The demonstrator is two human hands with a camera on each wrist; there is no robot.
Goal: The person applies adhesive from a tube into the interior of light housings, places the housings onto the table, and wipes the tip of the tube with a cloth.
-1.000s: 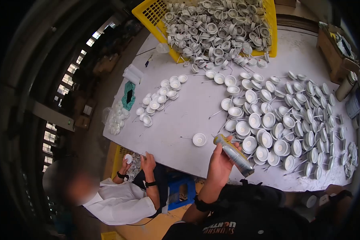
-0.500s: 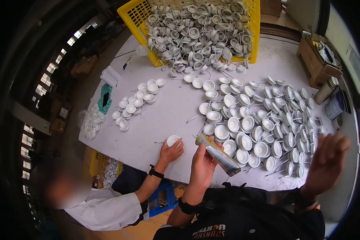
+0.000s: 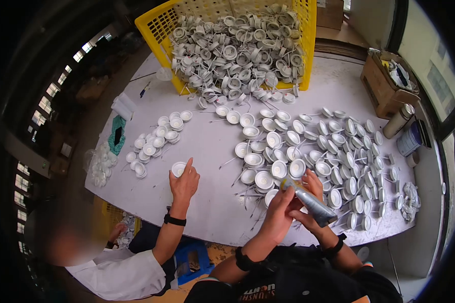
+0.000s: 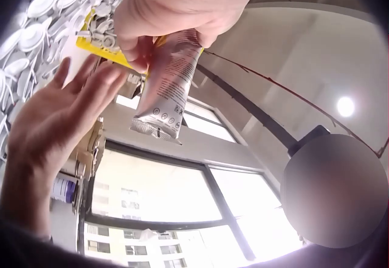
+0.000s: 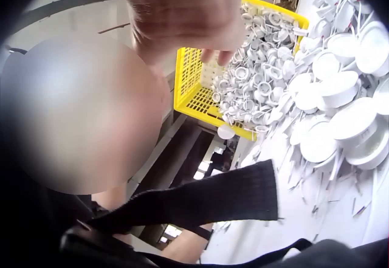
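My left hand (image 3: 278, 214) grips a silver squeeze tube (image 3: 313, 206) with a yellow end and a flat crimped tail. Printed text and small symbols show on the tube (image 4: 170, 85) in the left wrist view, where the thumb and fingers pinch its upper part. Close beside it is my right hand (image 4: 55, 119), its fingers extended and the palm toward the tube. From the head, the right hand (image 3: 314, 189) partly hides behind the tube. Beyond both hands lie many white round light fittings (image 3: 264, 179) with short wires, mostly face up.
A yellow crate (image 3: 308, 45) full of similar fittings spills onto the table (image 3: 207, 212). At the left, another person's hand (image 3: 185, 184) is at a single fitting (image 3: 178, 168), near a smaller group. A cardboard box (image 3: 384, 86), a flask (image 3: 399, 120) and a tin (image 3: 408, 140) stand at right.
My right hand has come in from the right edge to beside the tube. The other person's hand has reached onto the table with a fitting. The view has shifted right.
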